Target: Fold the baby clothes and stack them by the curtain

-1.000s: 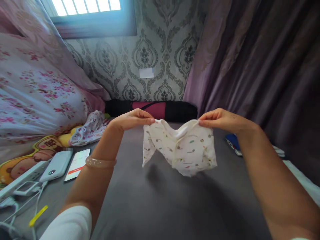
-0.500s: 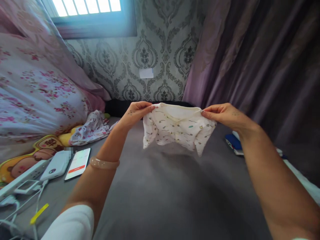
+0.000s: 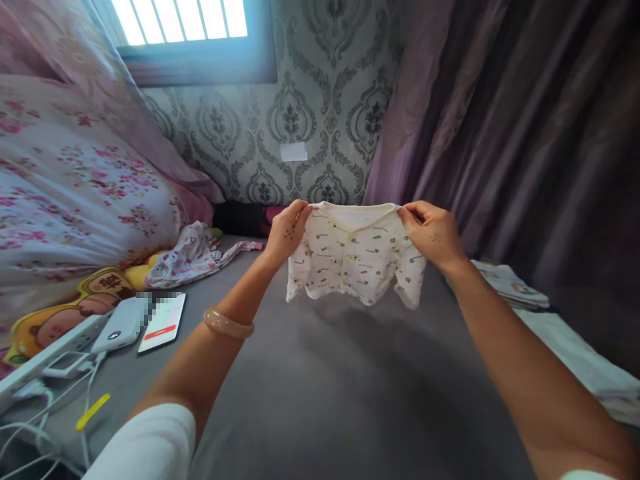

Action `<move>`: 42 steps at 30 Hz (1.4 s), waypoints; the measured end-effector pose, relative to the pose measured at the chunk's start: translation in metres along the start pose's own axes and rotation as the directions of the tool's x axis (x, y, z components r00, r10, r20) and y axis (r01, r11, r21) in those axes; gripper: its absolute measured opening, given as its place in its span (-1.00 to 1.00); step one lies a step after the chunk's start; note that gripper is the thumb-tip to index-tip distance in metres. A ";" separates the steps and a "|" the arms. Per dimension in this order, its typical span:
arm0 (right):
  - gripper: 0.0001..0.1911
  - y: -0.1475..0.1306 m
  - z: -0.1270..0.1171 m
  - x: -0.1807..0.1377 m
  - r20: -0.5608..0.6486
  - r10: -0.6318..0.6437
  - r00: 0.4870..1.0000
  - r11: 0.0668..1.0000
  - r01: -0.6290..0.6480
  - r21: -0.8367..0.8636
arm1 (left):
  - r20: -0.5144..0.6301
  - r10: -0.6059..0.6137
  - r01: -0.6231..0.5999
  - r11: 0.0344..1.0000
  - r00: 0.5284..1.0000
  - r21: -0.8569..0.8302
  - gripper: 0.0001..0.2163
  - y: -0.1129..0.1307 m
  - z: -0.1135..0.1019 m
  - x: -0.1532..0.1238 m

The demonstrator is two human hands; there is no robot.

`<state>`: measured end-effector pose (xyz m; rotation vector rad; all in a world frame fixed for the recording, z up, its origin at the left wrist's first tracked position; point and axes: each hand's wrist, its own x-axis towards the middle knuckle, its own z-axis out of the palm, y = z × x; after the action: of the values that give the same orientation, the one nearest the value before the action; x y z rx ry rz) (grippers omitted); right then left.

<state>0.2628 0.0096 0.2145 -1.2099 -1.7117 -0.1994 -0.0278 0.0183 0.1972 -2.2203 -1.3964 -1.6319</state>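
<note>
A small cream baby top [image 3: 353, 257] with tiny coloured prints hangs spread out in the air above the grey bed surface [image 3: 320, 387]. My left hand [image 3: 289, 230] pinches its left shoulder and my right hand [image 3: 434, 232] pinches its right shoulder, both closed on the cloth. The neckline is stretched between them and the short sleeves droop at each side. A pale bangle sits on my left wrist.
A floral garment [image 3: 193, 250] lies crumpled at the left by a flowered quilt [image 3: 75, 193]. A phone [image 3: 163, 322], a white power bank [image 3: 123, 325] and a power strip with cables lie at the near left. Folded cloths [image 3: 510, 283] rest at the right beside dark curtains.
Both hands have lifted and drawn the baby top out flat, from a sagging bundle to a spread front. The view has shifted, showing folded cloths at the right.
</note>
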 end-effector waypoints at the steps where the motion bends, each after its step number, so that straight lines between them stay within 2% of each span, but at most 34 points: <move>1: -0.65 -0.003 -0.003 -0.002 -0.020 -0.021 1.000 0.998 0.020 -0.067 | -0.012 0.021 -0.020 0.998 1.000 0.058 -0.75 0.002 -0.003 -0.002; 6: -0.63 -0.016 -0.018 -0.018 -0.044 -0.156 0.987 0.939 0.135 -0.317 | -0.010 0.140 -0.130 0.939 0.990 0.317 -0.70 0.010 -0.020 -0.012; 10: -0.60 -0.022 -0.035 -0.036 -0.028 -0.210 0.977 0.900 0.182 -0.396 | 0.031 0.197 -0.188 0.861 0.980 0.473 -0.66 0.016 -0.041 -0.029; 14: -0.61 -0.036 -0.064 -0.053 -0.009 -0.225 0.974 0.928 0.211 -0.308 | 0.064 0.281 -0.274 0.815 0.958 0.511 -0.66 0.032 -0.077 -0.045; 18: -0.66 -0.059 -0.093 -0.058 0.030 -0.167 0.986 0.979 0.169 -0.113 | 0.095 0.382 -0.386 0.826 0.919 0.411 -0.69 0.056 -0.116 -0.043; 21: -0.66 -0.062 -0.096 -0.053 0.142 -0.080 0.987 0.997 0.080 0.003 | 0.202 0.334 -0.385 0.858 0.921 0.339 -0.68 0.059 -0.126 -0.031; 23: -0.63 -0.052 -0.084 -0.050 0.265 -0.036 0.963 0.999 0.027 0.038 | 0.303 0.270 -0.360 0.885 0.914 0.296 -0.65 0.048 -0.117 -0.028; 25: -0.61 -0.035 -0.062 -0.053 0.382 -0.006 0.924 1.000 -0.001 0.018 | 0.417 0.220 -0.347 0.902 0.882 0.257 -0.62 0.024 -0.097 -0.031; 29: -0.66 0.006 -0.004 -0.075 0.530 0.061 0.846 0.983 0.041 -0.179 | 0.583 0.120 -0.329 0.906 0.804 0.267 -0.59 -0.037 -0.038 -0.057; 33: -0.66 0.037 0.048 -0.109 0.630 0.124 0.767 0.933 0.126 -0.336 | 0.659 -0.031 -0.246 0.913 0.752 0.324 -0.61 -0.082 0.017 -0.091; 37: -0.66 0.057 0.079 -0.127 0.658 0.181 0.731 0.905 0.138 -0.402 | 0.677 -0.142 -0.183 0.904 0.722 0.386 -0.63 -0.102 0.049 -0.108; 42: -0.66 0.074 0.101 -0.128 0.678 0.191 0.710 0.898 0.152 -0.412 | 0.683 -0.217 -0.170 0.876 0.697 0.451 -0.62 -0.113 0.069 -0.107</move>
<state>0.2600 0.0274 0.0360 -1.8068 -2.4107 -0.1128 -0.0574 0.0543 0.0334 -2.5767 -1.7129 -0.2386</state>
